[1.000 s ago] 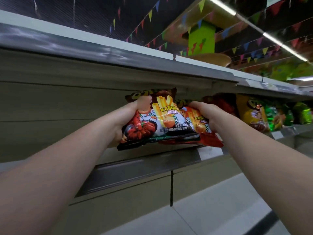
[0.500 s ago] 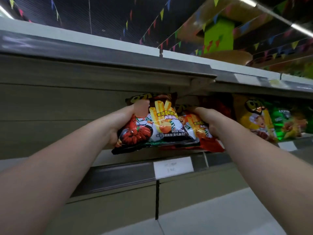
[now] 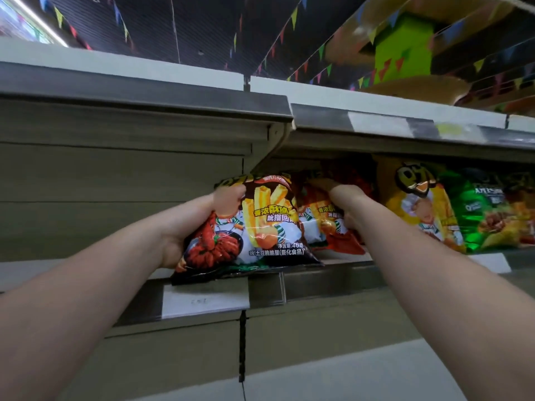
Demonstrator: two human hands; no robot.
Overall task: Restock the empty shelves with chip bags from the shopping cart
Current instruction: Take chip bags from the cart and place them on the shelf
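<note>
Dark glossy foil crinkles under the left hand (image 3: 197, 227), which grips the dark chip bag (image 3: 254, 227) at its left edge, thumb pressed over the front near the top corner and the fingers out of sight behind it. The bag sits at the centre of the frame, leaning back, its bottom seam overhanging the front lip of the shelf (image 3: 333, 280). Just to the right, the right hand (image 3: 347, 206) curls round the top of a red chip bag (image 3: 327, 224), which stands on the same shelf, touching the dark one and partly tucked behind it. Further right along the shelf stand a yellow bag (image 3: 419, 204) and, beside it, a green bag (image 3: 486, 215), both upright and close together. A white price label (image 3: 202, 303) is fixed to the shelf rail directly below the dark bag. To the left of the hands the shelf's back panel (image 3: 115, 198) shows bare grey. The upper shelf (image 3: 144, 91) crosses the frame above, and strings of coloured pennants (image 3: 292, 17) hang from the ceiling across the top.
</note>
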